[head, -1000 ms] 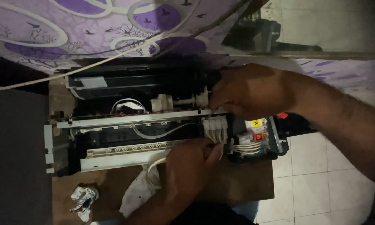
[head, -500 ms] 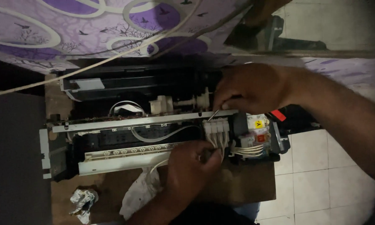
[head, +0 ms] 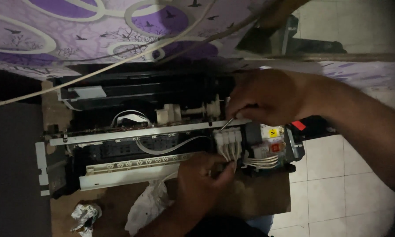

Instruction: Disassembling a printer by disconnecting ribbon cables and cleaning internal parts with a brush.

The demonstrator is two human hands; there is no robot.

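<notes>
printer (head: 131, 145) long axis left-right | left hand (head: 204, 177) pinching tubes (head: 230, 153) | right hand (head: 261, 96) gripping thin tool (head: 227, 124)

Opened-up printer (head: 131, 145) sits on a brown board (head: 259, 197), guts showing. Left hand (head: 202, 180) at about 6 o'clock pinches the thin white tubes (head: 230, 153) under the cartridge block (head: 228, 136). Right hand (head: 263, 96), coming in from 3 o'clock, pokes a thin metal tool (head: 227, 123) at that block. Crumpled paper (head: 84, 215) lies at 7 o'clock.
</notes>
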